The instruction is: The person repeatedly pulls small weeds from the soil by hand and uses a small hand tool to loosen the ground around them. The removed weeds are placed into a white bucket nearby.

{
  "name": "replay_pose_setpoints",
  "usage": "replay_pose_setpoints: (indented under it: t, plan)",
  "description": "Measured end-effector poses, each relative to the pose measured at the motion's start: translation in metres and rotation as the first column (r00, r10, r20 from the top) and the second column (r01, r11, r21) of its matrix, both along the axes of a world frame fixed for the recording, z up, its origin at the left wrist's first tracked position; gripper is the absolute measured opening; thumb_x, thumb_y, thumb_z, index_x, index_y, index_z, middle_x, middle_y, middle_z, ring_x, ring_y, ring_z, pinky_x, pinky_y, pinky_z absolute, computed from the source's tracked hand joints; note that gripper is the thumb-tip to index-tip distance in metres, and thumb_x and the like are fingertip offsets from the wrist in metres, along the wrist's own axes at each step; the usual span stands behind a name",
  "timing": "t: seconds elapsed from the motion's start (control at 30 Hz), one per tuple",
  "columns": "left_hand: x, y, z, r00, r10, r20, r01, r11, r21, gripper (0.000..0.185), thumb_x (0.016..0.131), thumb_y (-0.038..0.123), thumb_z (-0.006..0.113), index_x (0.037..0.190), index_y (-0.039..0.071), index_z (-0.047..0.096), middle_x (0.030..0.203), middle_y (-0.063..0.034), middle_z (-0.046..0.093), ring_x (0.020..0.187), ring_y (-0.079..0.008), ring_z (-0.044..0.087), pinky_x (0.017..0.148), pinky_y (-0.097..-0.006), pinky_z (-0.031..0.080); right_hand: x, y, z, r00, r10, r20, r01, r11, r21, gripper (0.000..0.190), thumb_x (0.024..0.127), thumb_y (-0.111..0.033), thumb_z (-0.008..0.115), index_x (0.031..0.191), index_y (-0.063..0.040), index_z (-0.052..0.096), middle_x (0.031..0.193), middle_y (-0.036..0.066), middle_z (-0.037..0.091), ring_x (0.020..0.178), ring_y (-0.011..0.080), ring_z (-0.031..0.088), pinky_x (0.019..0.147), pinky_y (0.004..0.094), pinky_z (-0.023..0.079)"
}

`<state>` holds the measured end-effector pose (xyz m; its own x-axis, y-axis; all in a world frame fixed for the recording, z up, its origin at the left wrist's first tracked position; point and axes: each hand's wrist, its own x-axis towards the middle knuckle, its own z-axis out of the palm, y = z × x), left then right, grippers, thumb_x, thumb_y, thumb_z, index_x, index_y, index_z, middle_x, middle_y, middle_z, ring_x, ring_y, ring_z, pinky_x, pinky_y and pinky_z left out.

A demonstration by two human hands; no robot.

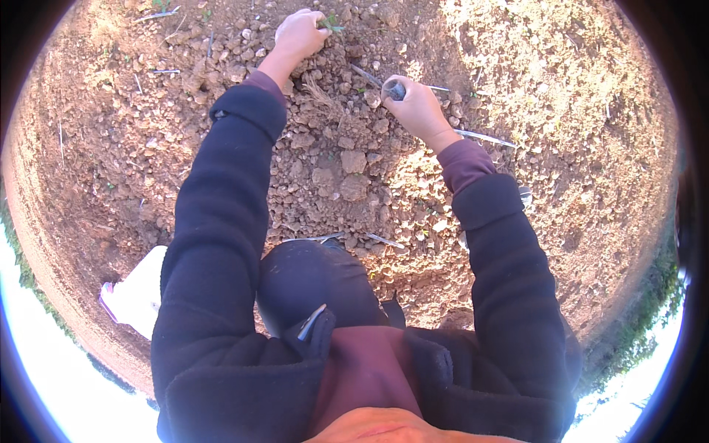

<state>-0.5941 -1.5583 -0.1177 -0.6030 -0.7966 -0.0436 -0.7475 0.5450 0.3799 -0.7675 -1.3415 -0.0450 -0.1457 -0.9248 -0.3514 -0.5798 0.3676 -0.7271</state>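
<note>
My left hand point(302, 34) is low over the cloddy brown soil point(310, 133) at the top of the view. Its thumb and fingers close on a small green plant point(332, 23), whose leaves show past the fingertips; whether its roots are in the ground I cannot tell. My right hand point(418, 111) is wrapped around the dark, round-ended handle point(395, 90) of a hand tool. From that fist a thin shaft point(365, 75) slants up and left to the soil, and its tip is hard to make out. Dry, tangled roots point(322, 99) lie between both hands.
Large clods point(353, 160) lie before my bent knee point(313, 282). Pale dry stalks point(487, 137) are scattered around. A white bag or container point(138, 293) with a pinkish edge stands beside my left arm. Green growth point(637, 326) borders the field at lower right.
</note>
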Motion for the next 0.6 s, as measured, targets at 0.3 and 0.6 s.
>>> replay_pose_setpoints:
  t: [0.3, 0.6]
  plan:
    - [0.024, -0.017, 0.004, 0.979, 0.083, -0.184, -0.058, 0.989, 0.139, 0.034, 0.079, 0.036, 0.075, 0.09, 0.004, 0.069, 0.077, -0.0052, 0.063, 0.07, -0.016, 0.058, 0.068, -0.0318, 0.045, 0.0, 0.029, -0.034, 0.955, -0.15, 0.256, 0.167, 0.985, -0.046, 0.013, 0.081, -0.014, 0.068, 0.092, -0.008, 0.066, 0.08, 0.008, 0.069, 0.073, 0.0195, 0.066, 0.072, 0.0313, 0.051]
    - [0.038, -0.021, 0.021, 0.79, 0.392, -0.472, -0.129, 0.858, 0.496, 0.03, 0.081, 0.027, 0.079, 0.101, 0.007, 0.068, 0.076, 0.0059, 0.053, 0.071, -0.006, 0.048, 0.066, -0.0234, 0.04, -0.009, 0.036, 0.003, 0.94, -0.169, 0.296, 0.188, 0.981, -0.037, 0.015, 0.081, -0.013, 0.067, 0.094, -0.006, 0.065, 0.08, 0.01, 0.069, 0.073, 0.0178, 0.066, 0.071, 0.03, 0.051]
